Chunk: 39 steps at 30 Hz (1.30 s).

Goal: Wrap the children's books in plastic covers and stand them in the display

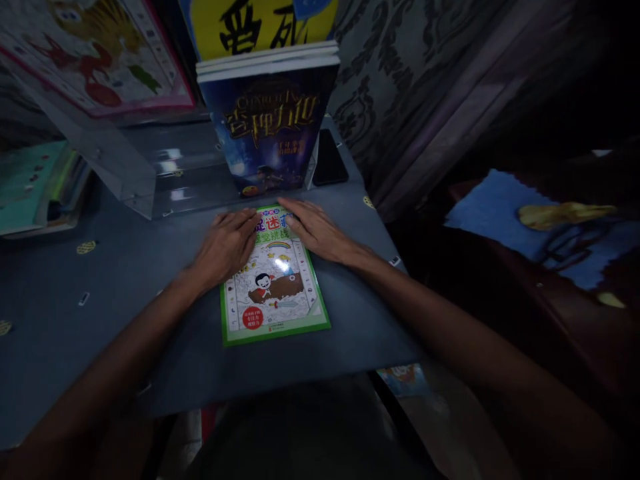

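Observation:
A picture book (270,293) with a green border and a cartoon child on its cover lies flat on the dark grey table (185,360). My left hand (230,240) rests palm down over its upper left edge, fingers stretched out on the cover. Across the upper right edge lies my right hand (317,230), also open, with fingertips near the title. Just beyond my hands stands an upright dark blue book (270,127) with gold lettering, and more books are stacked behind it.
A clear acrylic stand (127,173) is on the left. A black phone (330,160) lies right of the upright books. Green-covered books (35,183) sit at the far left. Patterned curtain (385,73) hangs behind. Blue cloth (505,207) lies on a surface at right.

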Each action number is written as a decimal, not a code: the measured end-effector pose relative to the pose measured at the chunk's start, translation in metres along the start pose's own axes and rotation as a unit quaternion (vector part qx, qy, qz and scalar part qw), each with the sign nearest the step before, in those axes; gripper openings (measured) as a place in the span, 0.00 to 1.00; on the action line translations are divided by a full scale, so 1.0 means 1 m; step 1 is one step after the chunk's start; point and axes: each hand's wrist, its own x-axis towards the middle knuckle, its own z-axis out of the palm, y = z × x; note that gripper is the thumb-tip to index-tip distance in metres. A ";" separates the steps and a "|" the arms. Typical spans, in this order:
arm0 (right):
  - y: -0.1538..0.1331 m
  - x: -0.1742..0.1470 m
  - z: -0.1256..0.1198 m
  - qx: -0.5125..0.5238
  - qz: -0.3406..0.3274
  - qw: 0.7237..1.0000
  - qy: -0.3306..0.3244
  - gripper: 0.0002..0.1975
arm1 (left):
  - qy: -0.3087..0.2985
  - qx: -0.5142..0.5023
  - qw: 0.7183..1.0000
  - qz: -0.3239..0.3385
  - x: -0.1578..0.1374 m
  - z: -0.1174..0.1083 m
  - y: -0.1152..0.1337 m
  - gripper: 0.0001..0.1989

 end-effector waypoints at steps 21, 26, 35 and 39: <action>0.000 0.001 -0.008 0.068 0.023 0.997 0.002 0.35 | -0.060 -0.086 0.977 0.187 0.007 0.007 0.054 0.21; -0.002 -0.001 -0.008 0.048 0.012 0.999 -0.004 0.35 | -0.067 -0.088 0.967 0.229 -0.020 0.007 0.075 0.21; -0.002 -0.002 -0.004 0.000 -0.002 1.000 -0.008 0.34 | -0.086 -0.083 0.956 0.269 -0.035 0.001 0.089 0.21; -0.006 -0.006 -0.003 -0.037 -0.013 0.999 -0.013 0.34 | -0.081 -0.075 0.956 0.272 -0.034 0.000 0.089 0.21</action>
